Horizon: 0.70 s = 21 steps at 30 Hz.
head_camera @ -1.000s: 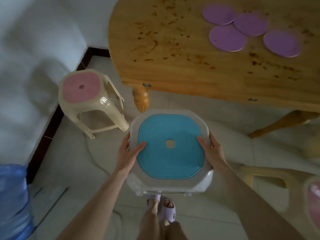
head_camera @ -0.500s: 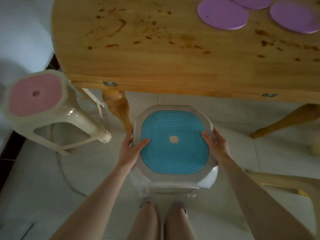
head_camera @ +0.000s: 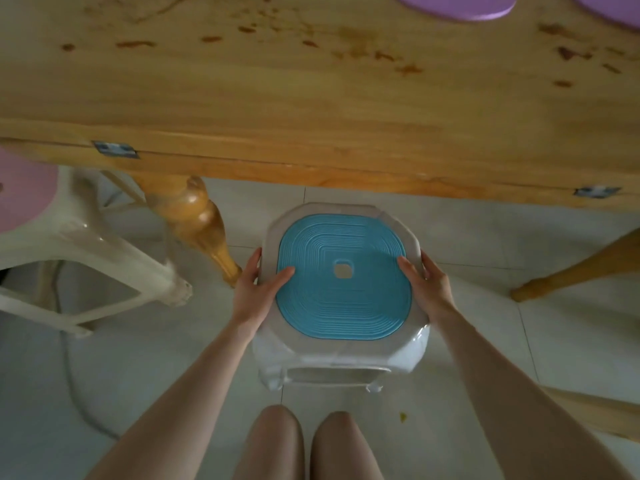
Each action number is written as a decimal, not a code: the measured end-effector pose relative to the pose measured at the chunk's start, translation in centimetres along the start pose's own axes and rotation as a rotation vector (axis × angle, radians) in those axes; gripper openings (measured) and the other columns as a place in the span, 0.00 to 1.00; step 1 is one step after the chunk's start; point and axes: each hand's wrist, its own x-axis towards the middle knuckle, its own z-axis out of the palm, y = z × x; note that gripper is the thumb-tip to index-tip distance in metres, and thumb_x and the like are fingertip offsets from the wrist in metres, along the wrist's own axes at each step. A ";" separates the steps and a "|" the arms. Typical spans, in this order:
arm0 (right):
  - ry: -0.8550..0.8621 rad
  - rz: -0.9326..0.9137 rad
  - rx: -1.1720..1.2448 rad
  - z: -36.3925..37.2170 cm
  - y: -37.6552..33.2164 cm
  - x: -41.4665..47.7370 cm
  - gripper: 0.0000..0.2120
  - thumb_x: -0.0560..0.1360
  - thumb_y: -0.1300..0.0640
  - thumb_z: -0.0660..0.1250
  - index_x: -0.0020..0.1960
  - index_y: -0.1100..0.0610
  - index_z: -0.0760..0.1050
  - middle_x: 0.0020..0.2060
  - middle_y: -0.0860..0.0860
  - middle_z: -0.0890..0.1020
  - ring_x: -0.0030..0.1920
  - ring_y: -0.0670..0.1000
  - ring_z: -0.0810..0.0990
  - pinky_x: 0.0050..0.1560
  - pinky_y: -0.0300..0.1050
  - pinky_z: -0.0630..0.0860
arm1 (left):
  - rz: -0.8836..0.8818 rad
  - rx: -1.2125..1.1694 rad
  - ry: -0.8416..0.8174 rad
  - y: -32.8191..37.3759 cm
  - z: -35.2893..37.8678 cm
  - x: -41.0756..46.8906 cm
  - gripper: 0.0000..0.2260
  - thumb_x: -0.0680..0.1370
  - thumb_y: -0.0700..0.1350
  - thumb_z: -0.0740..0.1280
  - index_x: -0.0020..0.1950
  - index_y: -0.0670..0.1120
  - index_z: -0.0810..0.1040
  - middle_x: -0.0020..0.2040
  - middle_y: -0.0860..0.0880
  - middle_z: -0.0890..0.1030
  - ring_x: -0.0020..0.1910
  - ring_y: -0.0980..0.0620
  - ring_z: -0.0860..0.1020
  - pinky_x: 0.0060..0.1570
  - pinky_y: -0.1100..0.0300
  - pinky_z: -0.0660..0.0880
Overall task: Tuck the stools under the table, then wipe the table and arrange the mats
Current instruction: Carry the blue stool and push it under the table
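A white plastic stool with a blue seat [head_camera: 343, 289] stands on the tiled floor just in front of the wooden table's edge [head_camera: 311, 168]. My left hand [head_camera: 258, 292] grips its left rim, thumb on the blue seat. My right hand [head_camera: 427, 289] grips the right rim the same way. The tabletop carries brown stains, and two purple mats [head_camera: 457, 6] show at its far top edge. A cream stool with a pink seat [head_camera: 24, 195] stands at the left, beside the turned table leg [head_camera: 197, 220].
Another table leg [head_camera: 571, 271] slants in at the right. Part of a cream stool leg [head_camera: 588, 410] shows at the lower right. A cable [head_camera: 69, 368] runs over the floor at the left. My knees are below the blue stool.
My view has moved closer to the table. The blue stool, held in both hands, now sits nearer the table edge; the pink stool has slid toward the left border.
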 end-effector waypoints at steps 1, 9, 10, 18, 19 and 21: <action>0.000 -0.001 -0.001 0.1 0.2 0.5 0.11 0.72 0.42 0.70 0.51 0.32 0.73 0.44 0.38 0.81 0.49 0.49 0.82 0.57 0.55 0.78 | 0.006 0.008 -0.002 -0.2 0.2 0.6 0.27 0.71 0.48 0.75 0.69 0.49 0.72 0.59 0.54 0.81 0.55 0.57 0.79 0.56 0.56 0.77; 0.014 -0.013 -0.011 1.1 0.8 2.1 0.08 0.72 0.41 0.69 0.45 0.29 0.73 0.43 0.37 0.80 0.49 0.51 0.82 0.56 0.56 0.78 | 0.001 0.014 0.011 -0.9 0.6 2.1 0.23 0.72 0.45 0.74 0.65 0.50 0.71 0.55 0.59 0.79 0.51 0.65 0.78 0.47 0.70 0.75; 0.014 -0.018 -0.019 1.1 0.8 2.3 0.08 0.72 0.41 0.69 0.46 0.30 0.73 0.43 0.37 0.80 0.49 0.51 0.82 0.56 0.56 0.78 | -0.003 0.016 0.006 -0.8 0.6 2.3 0.25 0.72 0.46 0.75 0.67 0.50 0.71 0.56 0.58 0.79 0.53 0.63 0.78 0.50 0.67 0.76; 0.010 -0.016 -0.061 1.2 1.9 1.7 0.19 0.73 0.41 0.68 0.62 0.42 0.74 0.48 0.44 0.81 0.51 0.51 0.81 0.56 0.55 0.77 | 0.007 0.013 -0.027 -1.7 0.3 1.5 0.21 0.73 0.41 0.73 0.64 0.49 0.73 0.55 0.55 0.81 0.51 0.63 0.80 0.48 0.65 0.78; 0.015 -0.016 -0.064 1.2 2.0 1.6 0.18 0.73 0.41 0.68 0.62 0.42 0.74 0.48 0.44 0.81 0.51 0.52 0.81 0.56 0.56 0.77 | 0.019 0.015 -0.026 -1.7 0.4 1.3 0.19 0.73 0.40 0.73 0.61 0.52 0.73 0.53 0.56 0.80 0.48 0.64 0.80 0.45 0.68 0.77; 0.018 -0.017 -0.065 1.2 2.0 1.0 0.19 0.73 0.42 0.68 0.63 0.43 0.73 0.49 0.45 0.81 0.51 0.52 0.81 0.57 0.56 0.77 | 0.020 0.016 -0.040 -1.6 0.3 1.0 0.19 0.73 0.40 0.73 0.61 0.52 0.73 0.54 0.55 0.81 0.50 0.62 0.80 0.45 0.66 0.78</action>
